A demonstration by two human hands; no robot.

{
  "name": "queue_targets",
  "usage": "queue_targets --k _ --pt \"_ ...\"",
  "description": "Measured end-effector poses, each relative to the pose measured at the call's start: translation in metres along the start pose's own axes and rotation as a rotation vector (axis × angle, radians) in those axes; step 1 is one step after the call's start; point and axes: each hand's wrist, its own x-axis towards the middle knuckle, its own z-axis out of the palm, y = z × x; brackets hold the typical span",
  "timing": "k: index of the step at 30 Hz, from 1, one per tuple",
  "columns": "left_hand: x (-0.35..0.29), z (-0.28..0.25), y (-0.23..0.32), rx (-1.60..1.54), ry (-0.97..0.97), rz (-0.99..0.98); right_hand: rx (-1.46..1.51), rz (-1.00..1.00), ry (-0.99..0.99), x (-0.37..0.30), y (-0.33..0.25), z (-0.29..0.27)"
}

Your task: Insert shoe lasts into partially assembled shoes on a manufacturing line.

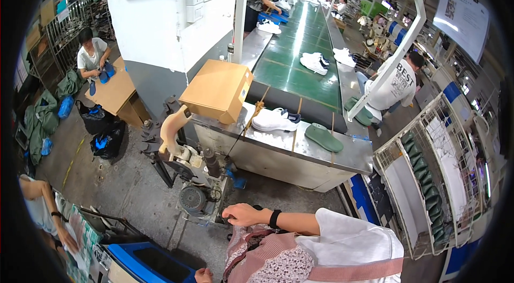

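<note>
My right hand, with a black band on its wrist, reaches across the front of my patterned pink apron. Its fingers are curled, and whatever may be in them is hidden. Low at the picture's edge, only a small part of my left hand shows beside the apron; its fingers are mostly cut off. Neither hand touches the bench ahead. On that metal bench end lie a white sneaker and a green, sole-shaped piece that looks like a shoe last. A cardboard box stands to their left.
A green conveyor belt carrying white shoes runs away from me. A machine with a motor stands ahead-left. At right is a wire rack with dark green pieces. Co-workers sit or stand on both sides; a blue-edged bin is at lower left.
</note>
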Motion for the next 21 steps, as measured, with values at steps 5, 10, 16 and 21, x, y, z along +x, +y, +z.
queue_targets --k 5,10,16,21 --pt "-0.005 0.005 -0.029 -0.001 0.054 -0.046 -0.017 -0.013 0.000 0.005 0.006 0.005" --pt "-0.047 -0.011 -0.026 0.362 0.128 0.087 0.015 -0.002 -0.009 0.011 0.004 0.011" --pt "-0.066 -0.047 0.058 0.228 0.286 -0.257 0.164 0.101 -0.133 0.003 0.018 0.014" --pt "-0.050 -0.157 0.135 0.293 0.729 -0.227 0.111 0.164 -0.196 0.005 0.011 0.006"
